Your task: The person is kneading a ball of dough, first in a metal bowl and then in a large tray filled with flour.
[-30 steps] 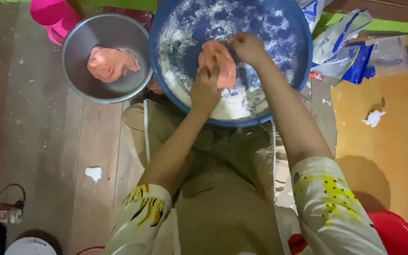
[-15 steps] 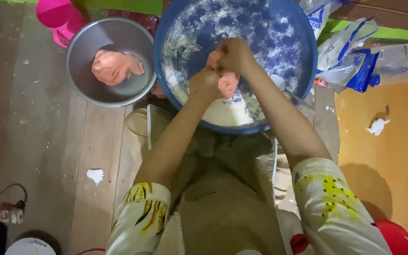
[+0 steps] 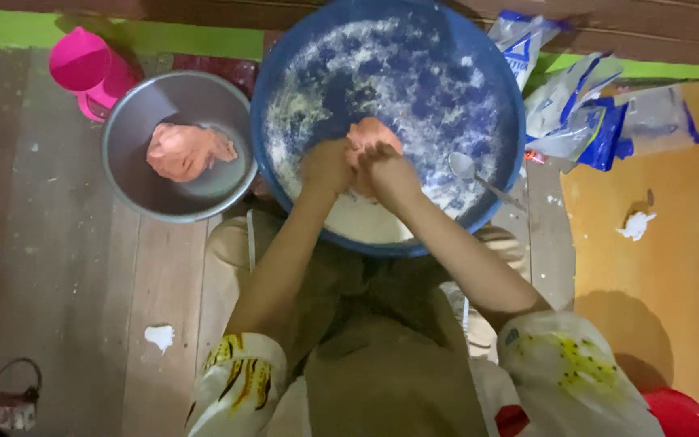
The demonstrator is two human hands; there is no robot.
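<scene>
Both hands meet over the near half of the big blue basin (image 3: 505, 105). The left hand (image 3: 327, 166) and the right hand (image 3: 388, 171) press together around a lump of orange dough (image 3: 370, 133); each grip is clenched on it, fingers curled round its sides, and only the top of the lump shows above the knuckles. The dough sits inside the basin, lifted a little off the bottom between the palms, though how far it clears the bottom cannot be told.

Just under the hands, toward the person, a pale heap of flour (image 3: 357, 222) lies against the basin's near wall. Just right of the right grip a metal spoon (image 3: 467, 168) rests in the basin, bowl up, its handle running to the right rim. Beyond the hands the blue bottom is dusted and smeared with white flour all the way to the far wall.

Left of the left grip, touching or nearly touching the basin's side, stands a grey metal bowl (image 3: 131, 190) on the wooden floor (image 3: 34, 267). In it lies a second piece of orange dough (image 3: 184, 151), flattened and folded, near the bowl's middle.

Farther left and beyond that bowl stands a pink plastic jug (image 3: 82, 69). Right of the right grip, past the basin's rim, lie crumpled white and blue plastic bags (image 3: 584, 117).
</scene>
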